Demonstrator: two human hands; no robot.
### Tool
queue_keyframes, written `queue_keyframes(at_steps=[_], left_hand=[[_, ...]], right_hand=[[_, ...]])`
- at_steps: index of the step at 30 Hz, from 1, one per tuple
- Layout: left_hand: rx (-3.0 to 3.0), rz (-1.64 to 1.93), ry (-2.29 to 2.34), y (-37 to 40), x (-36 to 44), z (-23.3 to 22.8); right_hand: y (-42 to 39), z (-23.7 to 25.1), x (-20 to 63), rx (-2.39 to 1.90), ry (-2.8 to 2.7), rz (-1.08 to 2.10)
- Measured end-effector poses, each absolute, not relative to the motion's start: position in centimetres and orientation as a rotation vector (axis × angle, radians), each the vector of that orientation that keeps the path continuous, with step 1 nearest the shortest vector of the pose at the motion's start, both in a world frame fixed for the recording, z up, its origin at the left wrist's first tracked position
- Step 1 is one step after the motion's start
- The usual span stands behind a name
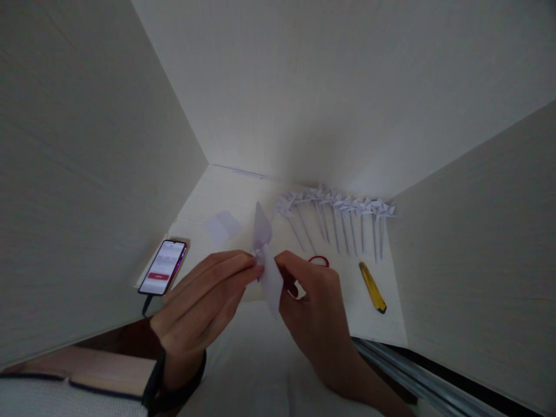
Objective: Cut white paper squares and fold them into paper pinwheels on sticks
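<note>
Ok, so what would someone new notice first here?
Probably the row of white paper pinwheels by the far wall. Next, the curved white paper pinched in the left hand, with the right hand at its edge. The yellow cutter lying rightward stands out too.

1. The left hand point(204, 298), a black band point(157, 382) at its wrist, pinches a folded white paper point(271, 284).
2. The right hand point(317, 301) grips that paper's right edge.
3. Paper pinwheels point(343, 202) lie in a row along the white tabletop's point(391, 324) back, sticks toward the person.
4. A red loop handle point(319, 258) shows partly behind the right hand; a yellow box cutter point(372, 288) lies farther right.
5. At left, white paper pieces point(222, 227) lie near a lit, cabled smartphone point(163, 267).
</note>
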State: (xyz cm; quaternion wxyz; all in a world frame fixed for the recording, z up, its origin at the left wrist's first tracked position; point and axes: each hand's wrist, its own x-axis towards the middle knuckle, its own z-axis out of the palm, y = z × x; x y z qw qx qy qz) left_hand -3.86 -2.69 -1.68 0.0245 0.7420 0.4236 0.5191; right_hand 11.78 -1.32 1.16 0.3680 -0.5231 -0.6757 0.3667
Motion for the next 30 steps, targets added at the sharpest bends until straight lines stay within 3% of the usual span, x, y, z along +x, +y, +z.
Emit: queue_keyframes(at_steps=[4,15,23,30], left_hand=[[2.303,1.702,1.301,-2.4,-3.7,-1.9],[1.583,1.723,1.403,-1.4,-1.7,-2.3],[1.443,1.598,1.552,-1.5,-1.7,-2.1],[1.617,1.776,1.47,-1.8,-0.6,-1.9]], right_hand=[[-1.3,0.9,11.7,-1.307,-1.589,1.188],[-1.2,1.0,11.7,-1.317,-1.735,0.821],[-1.2,0.7,11.5,-1.347,-1.777,0.731],[-1.7,0.6,11.3,-1.331,-1.666,0.792]])
